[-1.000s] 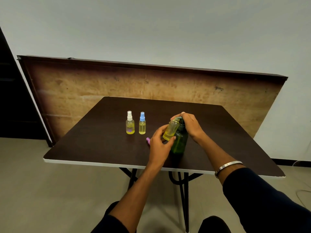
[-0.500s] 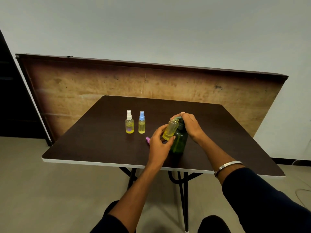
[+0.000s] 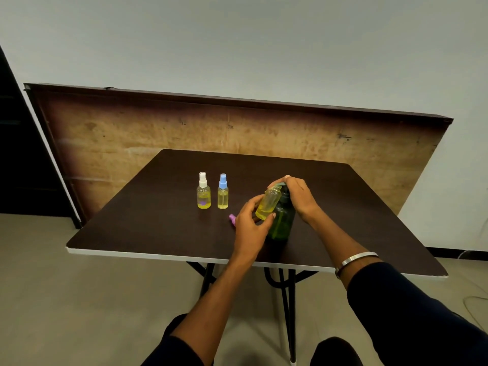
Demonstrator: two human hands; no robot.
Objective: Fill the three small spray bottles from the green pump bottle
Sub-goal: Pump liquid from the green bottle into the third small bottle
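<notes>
**Two hands filling a small bottle at a green pump bottle**

We look down over our own arms at a dark table (image 3: 158, 228). Farthest left of the grip stand two capped spray bottles, upright and just beside each other: the white-capped bottle (image 3: 203, 191), then the blue-capped bottle (image 3: 223, 192), both holding yellow liquid. Nearer the grip, just left of our left hand, a small pink cap (image 3: 232, 218) lies on the table, partly hidden.

Our left hand (image 3: 250, 224) reaches forward with a bare forearm, thumb and fingers curled around the lower part of the open small bottle (image 3: 268, 204). That bottle is tilted, its mouth up and to the right, under the pump spout, and partly filled with yellow liquid.

Directly right of it stands the green pump bottle (image 3: 282, 220), upright on the table. Our right hand (image 3: 299, 196) arches over its top, fingers bent down around the pump head. A metal bangle (image 3: 355, 259) circles that wrist above a dark sleeve (image 3: 412, 313).
</notes>
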